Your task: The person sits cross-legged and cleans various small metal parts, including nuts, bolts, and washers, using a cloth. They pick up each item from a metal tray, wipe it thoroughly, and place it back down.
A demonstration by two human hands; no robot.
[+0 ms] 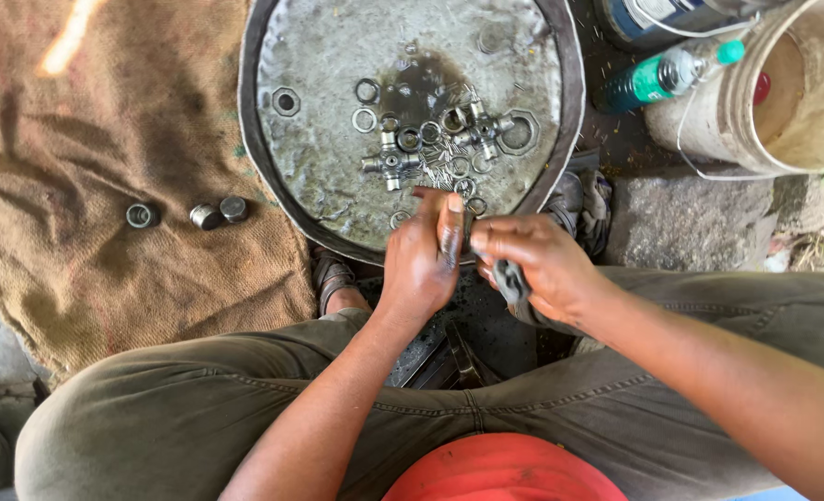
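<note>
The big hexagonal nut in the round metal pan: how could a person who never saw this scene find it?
Start at the round metal pan. At the right end of its heap of small parts lies the hexagonal nut. It is larger than the rings beside it and six-sided, not round.

Soft daylight is falling evenly over my work, and most of it is staying in open shade. A bright sun streak is glaring on the burlap sack [106, 186] at the upper left. The round metal tray [319, 176] is giving a dull shine. The focus is staying sharp, with slight stretching at the edges.
</note>
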